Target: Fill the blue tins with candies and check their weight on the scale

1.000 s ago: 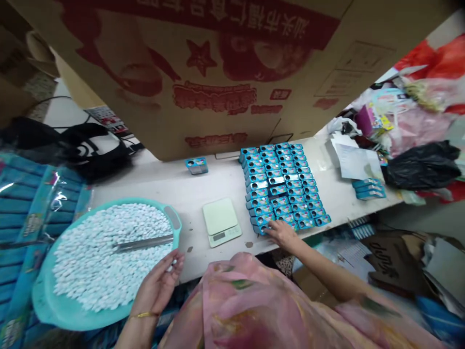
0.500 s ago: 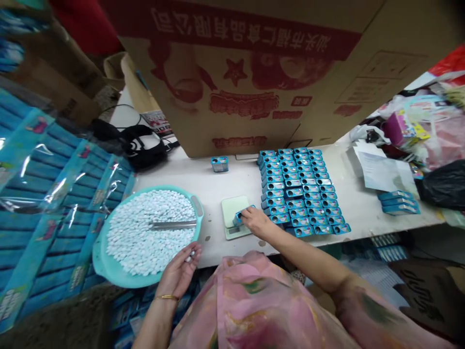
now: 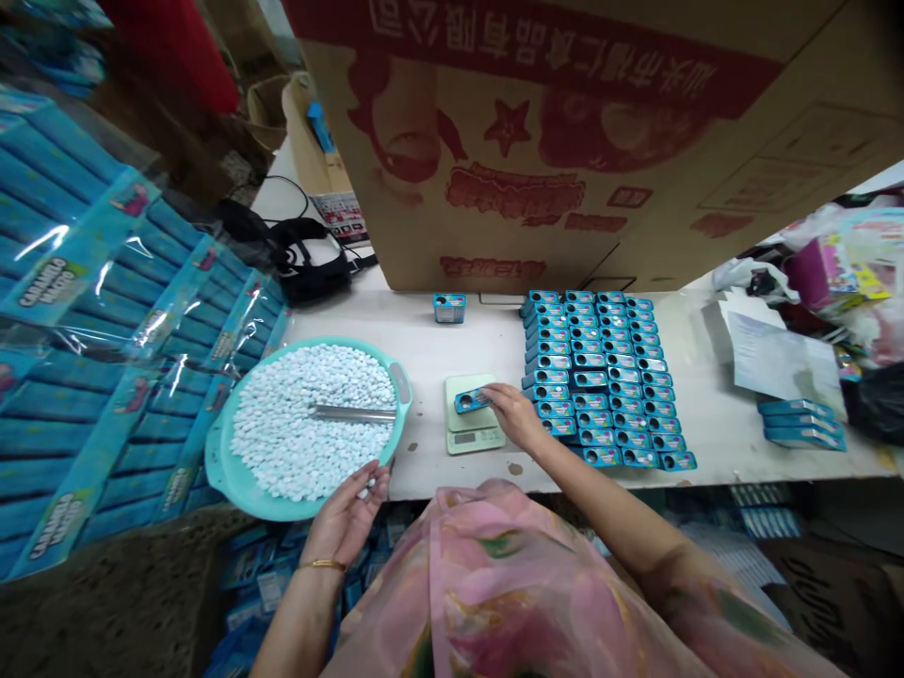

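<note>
My right hand (image 3: 513, 412) grips the end of a small blue candy box (image 3: 471, 400), which is over the plate of a pale green kitchen scale (image 3: 456, 439). Whether the box rests on the plate, I cannot tell. Palm up at the near rim of a turquoise basin (image 3: 216, 457), my left hand (image 3: 353, 513) has its fingers curled round a few white candies (image 3: 367, 485). Many more white candies (image 3: 282, 443) fill the basin, and a metal scoop (image 3: 353, 413) lies on top of them.
Rows of blue boxes (image 3: 593, 377) stand right of the scale. A single blue box (image 3: 449, 308) is behind it. One large carton (image 3: 523, 160) blocks the back of the table. Wrapped blue packs (image 3: 105, 311) are stacked at left; flat blue boxes (image 3: 801, 424) lie at right.
My right hand has shifted the blue box back on the scale and turned it, so its top shows. The scale display is uncovered. My left hand stays by the basin, and the view has shifted slightly.
</note>
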Demonstrator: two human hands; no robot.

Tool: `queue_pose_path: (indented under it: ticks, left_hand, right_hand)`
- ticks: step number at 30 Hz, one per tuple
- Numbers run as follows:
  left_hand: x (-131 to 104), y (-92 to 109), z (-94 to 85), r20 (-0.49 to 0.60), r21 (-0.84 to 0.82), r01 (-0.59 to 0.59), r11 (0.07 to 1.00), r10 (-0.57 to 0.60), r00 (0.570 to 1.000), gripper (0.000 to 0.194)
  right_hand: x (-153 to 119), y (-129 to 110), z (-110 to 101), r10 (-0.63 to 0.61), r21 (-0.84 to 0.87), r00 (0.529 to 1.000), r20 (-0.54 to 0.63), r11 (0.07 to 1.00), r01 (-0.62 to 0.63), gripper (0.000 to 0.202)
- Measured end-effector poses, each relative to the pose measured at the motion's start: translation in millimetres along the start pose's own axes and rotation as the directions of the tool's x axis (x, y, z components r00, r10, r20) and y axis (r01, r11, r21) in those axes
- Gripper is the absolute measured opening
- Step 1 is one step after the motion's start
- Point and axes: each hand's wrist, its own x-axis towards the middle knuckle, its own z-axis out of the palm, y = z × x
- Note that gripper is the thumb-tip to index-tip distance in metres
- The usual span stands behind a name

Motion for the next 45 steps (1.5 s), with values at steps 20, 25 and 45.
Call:
queue_pose_path:
  ticks: [20,25,45]
  left_hand:
    - [36,30,0.2,-0.006,0.223,-0.168,0.960,0.174,0.985,0.018]
    - [34,23,8.7,0.030,0.235,-0.145,0.961,0.142,0.989,0.017]
    - [35,-25,147.7,0.824,0.564,-0.779,-0.272,0.139,0.549,0.026]
  right_hand:
    - [-1,17,-12,0.050,-0.061,0.997,0.061,0.997,-0.046,0.051]
    - [1,17,-9,0.051,-0.032,0.996,0.076,0.998,-0.049,0.053]
    - [-7,18,-3,0.086,0.121,0.996,0.013,0.989,-0.087,0.042]
